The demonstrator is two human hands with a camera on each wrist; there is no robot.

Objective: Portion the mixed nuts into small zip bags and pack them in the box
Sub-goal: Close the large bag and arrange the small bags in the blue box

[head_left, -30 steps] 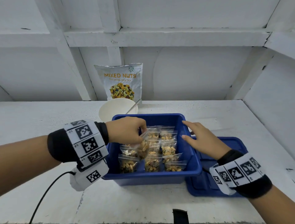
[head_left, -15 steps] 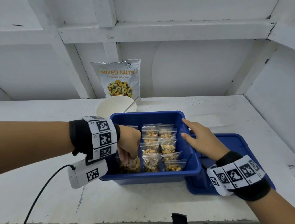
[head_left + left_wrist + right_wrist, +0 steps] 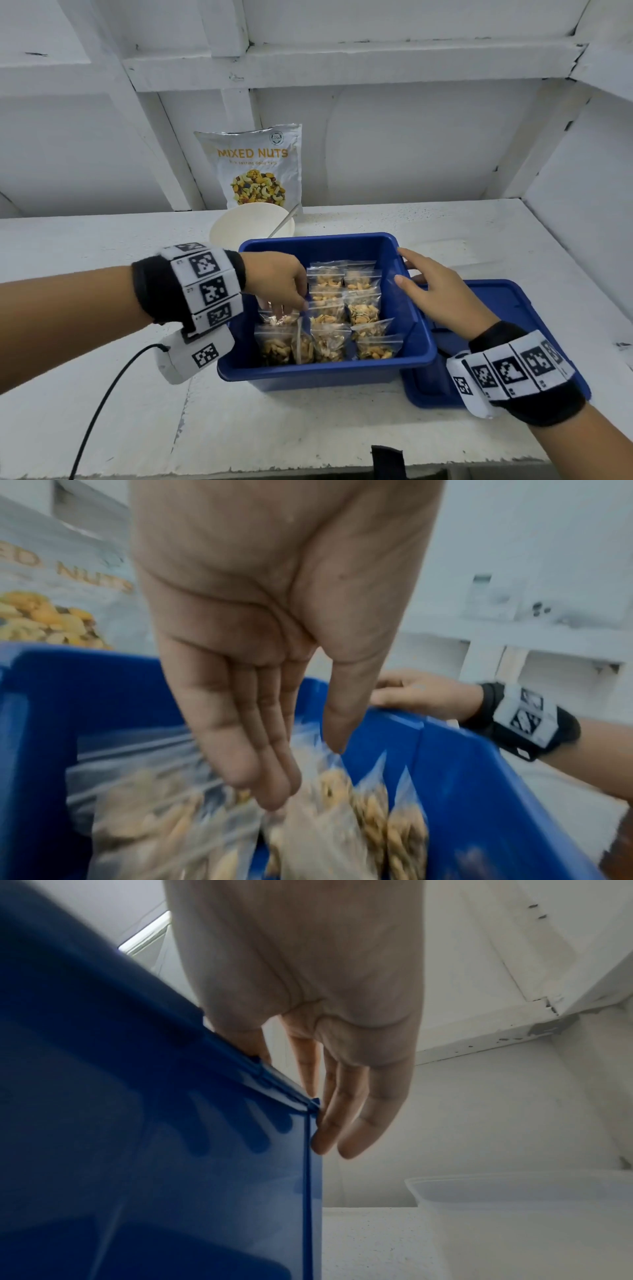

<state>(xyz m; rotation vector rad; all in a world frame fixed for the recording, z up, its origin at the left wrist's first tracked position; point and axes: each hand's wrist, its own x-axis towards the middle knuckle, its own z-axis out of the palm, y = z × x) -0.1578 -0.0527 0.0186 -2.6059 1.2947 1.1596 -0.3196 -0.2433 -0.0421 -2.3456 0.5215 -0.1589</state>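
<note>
Bags (image 3: 329, 329) beneath left fingers (image 3: 240, 750)

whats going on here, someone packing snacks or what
A person is packing small zip bags of nuts into a blue box. The left hand reaches into the box with straight fingers over the bags in the left column, holding nothing. The right hand rests on the box's right rim. The blue lid lies beside the box; the mixed nuts pouch and a white bowl stand behind.

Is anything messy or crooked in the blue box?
One zip bag near the front left of the blue box stands on edge, wedged between flatter bags, breaking the neat rows. No nuts appear spilled.
</note>
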